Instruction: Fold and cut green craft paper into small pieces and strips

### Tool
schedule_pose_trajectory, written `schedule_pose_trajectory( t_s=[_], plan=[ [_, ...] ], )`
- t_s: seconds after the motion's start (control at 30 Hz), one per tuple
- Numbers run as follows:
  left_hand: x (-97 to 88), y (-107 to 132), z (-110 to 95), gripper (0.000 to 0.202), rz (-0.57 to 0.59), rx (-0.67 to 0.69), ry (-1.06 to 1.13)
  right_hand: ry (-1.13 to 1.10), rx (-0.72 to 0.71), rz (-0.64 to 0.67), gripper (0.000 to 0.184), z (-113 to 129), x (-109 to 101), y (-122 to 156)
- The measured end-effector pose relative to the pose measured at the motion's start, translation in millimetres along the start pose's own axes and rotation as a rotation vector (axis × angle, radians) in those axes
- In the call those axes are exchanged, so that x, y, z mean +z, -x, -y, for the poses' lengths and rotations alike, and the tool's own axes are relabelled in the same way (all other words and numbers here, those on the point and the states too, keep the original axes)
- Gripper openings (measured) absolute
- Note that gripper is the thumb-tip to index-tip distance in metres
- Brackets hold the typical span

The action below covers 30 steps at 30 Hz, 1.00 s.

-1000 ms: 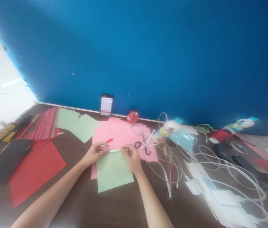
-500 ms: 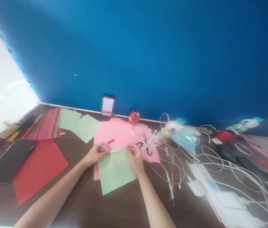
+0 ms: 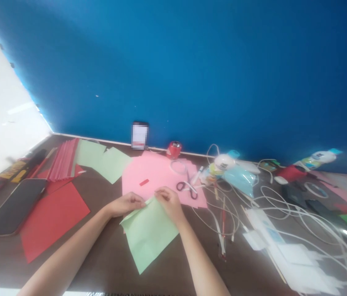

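Note:
A light green paper sheet (image 3: 148,234) lies tilted on the dark table (image 3: 105,263) in front of me. My left hand (image 3: 127,204) pinches its far left corner with closed fingers. My right hand (image 3: 168,203) grips the far edge of the same sheet, fingers curled on it. The two hands almost touch at the sheet's top. Beyond them lies a pink sheet (image 3: 157,174) with a small red scrap (image 3: 144,182) on it and scissors (image 3: 187,188) at its right side.
Red sheets (image 3: 53,216) and a dark phone (image 3: 13,207) lie at the left, more green sheets (image 3: 102,160) and folded pink paper (image 3: 64,160) behind. White cables (image 3: 284,213), chargers, bottles and a red tape roll (image 3: 173,149) crowd the right, below a blue wall.
The green sheet has turned, its near corner swinging right and toward me. Both hands drew closer together at its top edge and pulled slightly back from the pink sheet.

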<state>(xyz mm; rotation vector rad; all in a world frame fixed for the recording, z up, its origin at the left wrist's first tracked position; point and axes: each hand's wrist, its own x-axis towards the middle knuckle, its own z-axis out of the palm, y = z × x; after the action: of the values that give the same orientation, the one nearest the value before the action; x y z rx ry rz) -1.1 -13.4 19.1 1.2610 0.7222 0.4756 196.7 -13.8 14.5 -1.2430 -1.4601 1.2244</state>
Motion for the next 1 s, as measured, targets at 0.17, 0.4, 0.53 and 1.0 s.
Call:
schedule_pose_trajectory(
  t_s=[0.17,0.4,0.53,1.0],
  plan=[
    [-1.7,0.0,-0.6,0.029,0.006,0.002,-0.068,-0.035,-0.004,0.059,0.02,-0.3,-1.8,-1.0],
    [-2.2,1.3,-0.6,0.032,0.017,-0.043,-0.049,-0.028,0.014,0.071,0.021,-1.1,-3.7,-2.2],
    [-2.7,-0.2,2.0,0.03,-0.008,0.014,-0.138,0.049,-0.028,0.137,0.02,4.9,-0.5,1.8],
    [0.4,-0.7,1.2,0.033,-0.015,0.017,-0.136,0.063,-0.015,0.147,0.02,-0.1,-1.5,-0.8]
  ],
)
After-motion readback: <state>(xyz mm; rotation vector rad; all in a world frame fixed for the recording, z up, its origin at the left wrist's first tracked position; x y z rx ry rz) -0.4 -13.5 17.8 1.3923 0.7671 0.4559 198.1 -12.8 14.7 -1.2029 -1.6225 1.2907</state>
